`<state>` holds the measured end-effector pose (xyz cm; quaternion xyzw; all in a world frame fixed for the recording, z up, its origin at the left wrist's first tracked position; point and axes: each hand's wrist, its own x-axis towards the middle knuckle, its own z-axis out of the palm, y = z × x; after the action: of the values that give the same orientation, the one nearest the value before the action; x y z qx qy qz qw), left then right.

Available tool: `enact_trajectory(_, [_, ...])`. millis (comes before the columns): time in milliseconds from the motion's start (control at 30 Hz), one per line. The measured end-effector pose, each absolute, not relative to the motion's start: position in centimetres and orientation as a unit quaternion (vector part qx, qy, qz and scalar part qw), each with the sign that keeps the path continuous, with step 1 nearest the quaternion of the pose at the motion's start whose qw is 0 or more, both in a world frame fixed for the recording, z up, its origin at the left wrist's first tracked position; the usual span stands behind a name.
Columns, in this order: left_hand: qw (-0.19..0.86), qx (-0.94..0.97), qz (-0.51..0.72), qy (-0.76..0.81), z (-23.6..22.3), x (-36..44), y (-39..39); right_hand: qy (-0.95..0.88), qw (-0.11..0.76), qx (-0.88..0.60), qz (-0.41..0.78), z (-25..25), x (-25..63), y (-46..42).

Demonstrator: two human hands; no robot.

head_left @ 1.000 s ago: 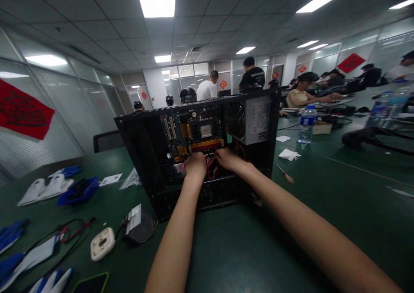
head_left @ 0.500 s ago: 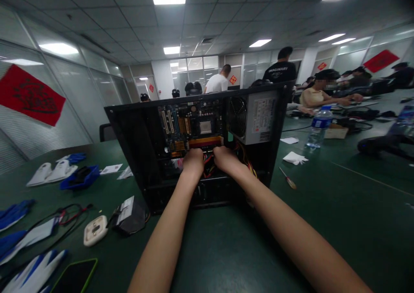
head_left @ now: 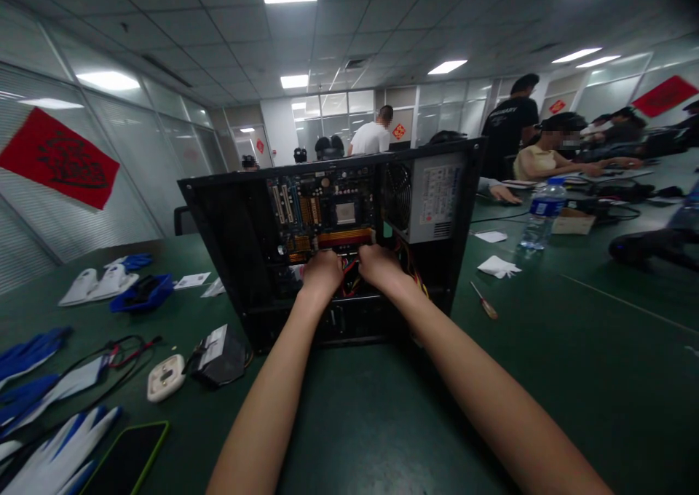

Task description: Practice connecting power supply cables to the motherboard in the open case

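Hands — grip hidden, phone cut off btm L

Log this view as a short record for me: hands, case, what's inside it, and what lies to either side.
left hand: in the case, at the coloured wires; fingertips hidden, grip unclear
right hand: beside it, at the same wires; grip also unclear
computer case: on the green table, open side facing the wearer
inside: motherboard, power supply at upper right
left side: blue tray, dark block, green-edged phone
right side: water bottle, slim tool
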<state>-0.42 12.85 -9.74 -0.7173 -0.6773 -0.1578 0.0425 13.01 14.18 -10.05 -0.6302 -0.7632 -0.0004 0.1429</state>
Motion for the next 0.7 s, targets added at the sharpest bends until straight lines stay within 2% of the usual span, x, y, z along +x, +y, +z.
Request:
enact_trajectory(233, [0.121,-0.709,-0.198,-0.666,-9.2,0.0,10.8,-0.764,0.239,-0.596,-0.064,-9.7,12.9,13.0])
enact_trajectory(400, [0.072,-0.751,-0.157,-0.637,-9.4,-0.3,11.3,-0.811,0.280,-0.514,-0.017,-9.9,12.7,13.3])
enact_trajectory(600, [0.047,-0.812,-0.186,-0.551,-9.4,-0.8,12.0,-0.801,0.363,-0.475,0.009,-10.2,12.8,13.9])
enact_trajectory(700, [0.047,-0.814,-0.186,-0.548,-9.4,-0.8,11.8,-0.799,0.377,-0.467,0.017,-10.2,12.8,13.9])
